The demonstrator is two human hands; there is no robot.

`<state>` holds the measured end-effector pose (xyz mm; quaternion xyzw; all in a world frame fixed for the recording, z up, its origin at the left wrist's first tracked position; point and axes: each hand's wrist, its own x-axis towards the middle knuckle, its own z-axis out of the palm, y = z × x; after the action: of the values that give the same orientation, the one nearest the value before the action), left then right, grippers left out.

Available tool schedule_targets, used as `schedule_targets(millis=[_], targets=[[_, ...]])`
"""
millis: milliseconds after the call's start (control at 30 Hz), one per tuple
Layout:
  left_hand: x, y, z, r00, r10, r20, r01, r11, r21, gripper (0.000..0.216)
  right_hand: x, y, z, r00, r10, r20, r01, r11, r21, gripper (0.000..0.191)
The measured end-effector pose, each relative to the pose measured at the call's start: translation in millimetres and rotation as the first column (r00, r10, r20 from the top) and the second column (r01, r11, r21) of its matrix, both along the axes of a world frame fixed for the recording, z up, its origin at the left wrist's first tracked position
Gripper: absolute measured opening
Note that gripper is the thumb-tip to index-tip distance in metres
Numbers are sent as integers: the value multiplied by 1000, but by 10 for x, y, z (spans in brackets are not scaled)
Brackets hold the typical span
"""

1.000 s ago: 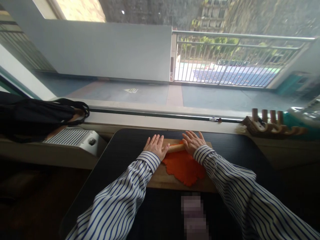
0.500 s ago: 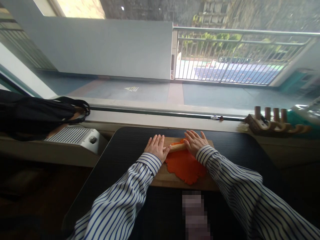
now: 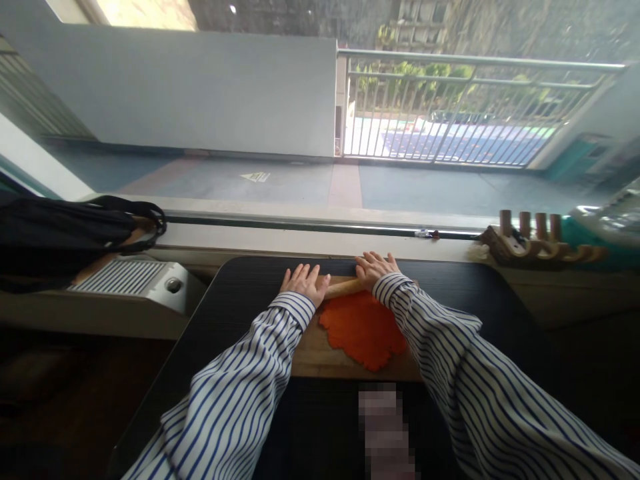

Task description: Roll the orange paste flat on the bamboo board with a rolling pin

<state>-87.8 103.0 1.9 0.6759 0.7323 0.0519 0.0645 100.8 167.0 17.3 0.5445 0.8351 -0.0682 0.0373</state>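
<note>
A flat sheet of orange dough point(image 3: 363, 328) lies on a wooden board point(image 3: 313, 353) on a black table point(image 3: 240, 300). A wooden rolling pin point(image 3: 343, 288) rests across the dough's far edge. My left hand point(image 3: 303, 281) lies flat on the pin's left end with its fingers stretched out. My right hand point(image 3: 373, 267) presses flat on the right end, fingers spread. Both arms wear blue and white striped sleeves.
A black bag point(image 3: 60, 237) sits on a ledge at the left above a white ribbed appliance point(image 3: 135, 280). A wooden peg rack point(image 3: 535, 243) stands on the sill at the right. A window point(image 3: 320, 120) behind the table looks onto a balcony with a metal railing.
Both hands have pushed the rolling pin away from me, from over the dough to its far edge. More of the orange sheet now shows.
</note>
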Motion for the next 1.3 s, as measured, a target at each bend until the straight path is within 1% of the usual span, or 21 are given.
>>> schedule_targets(millis=[100, 233, 333, 500, 600, 767, 1000, 1100, 1300], targets=[[17, -73, -11, 999, -27, -34, 28, 999, 34, 62, 35, -100, 5, 1000, 10, 10, -10, 1000, 14, 49], [46, -176, 0, 998, -49, -40, 51, 998, 33, 66, 84, -244, 18, 1000, 7, 3, -7, 999, 50, 50], [79, -287, 9, 997, -70, -39, 72, 996, 50, 69, 138, -371, 22, 1000, -4, -12, 4, 999, 33, 52], [135, -519, 0, 990, -128, -61, 133, 988, 82, 68, 271, -620, -29, 999, 6, -39, -3, 998, 58, 54], [148, -577, 5, 987, -147, -72, 153, 984, 93, 71, 309, -687, -53, 999, 8, -31, -6, 998, 65, 55], [137, -479, 34, 991, -118, -64, 121, 991, 59, 70, 259, -598, -26, 1000, 1, -20, 0, 998, 63, 55], [79, -213, 17, 998, -59, -33, 60, 997, 51, 68, 122, -311, -32, 999, -32, -16, 32, 999, 35, 52], [50, -96, 9, 999, -28, -24, 29, 999, 46, 66, 67, -188, -52, 999, -30, -26, 31, 998, 45, 50], [11, 93, 52, 999, 28, 16, -27, 999, -35, 65, -2, 7, -42, 998, -37, -58, 38, 999, 9, 48]])
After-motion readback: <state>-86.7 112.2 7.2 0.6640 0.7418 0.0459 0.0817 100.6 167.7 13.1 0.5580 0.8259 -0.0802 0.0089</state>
